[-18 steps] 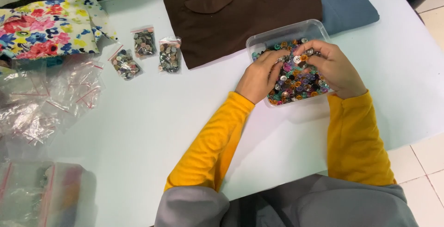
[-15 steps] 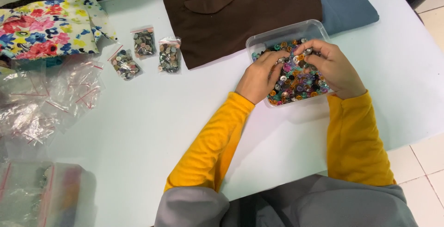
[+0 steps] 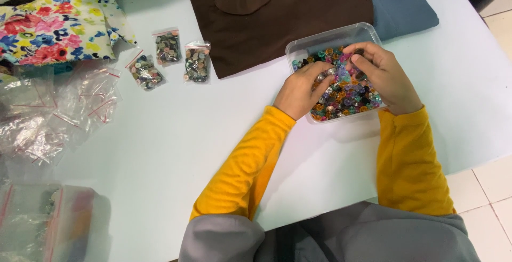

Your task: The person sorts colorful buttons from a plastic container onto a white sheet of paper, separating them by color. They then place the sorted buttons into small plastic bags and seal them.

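Note:
A clear plastic tub (image 3: 312,44) full of mixed coloured buttons (image 3: 346,95) stands on the pale table at upper right. Both of my hands reach into it. My left hand (image 3: 300,90) rests on the tub's left side with its fingertips pinched on a few buttons. My right hand (image 3: 383,75) curls over the right side, its fingers bent down into the pile. Whether it grips any button is hidden by the fingers. My sleeves are yellow.
Three small zip bags of buttons (image 3: 167,47) (image 3: 145,72) (image 3: 197,63) lie left of a folded brown garment (image 3: 277,11) and a blue one (image 3: 397,3). A floral cloth (image 3: 53,27) and a heap of bare zip bags (image 3: 48,112) fill the left side. The table's edge runs at right.
My fingers have shifted slightly among the buttons; both hands stay in the tub.

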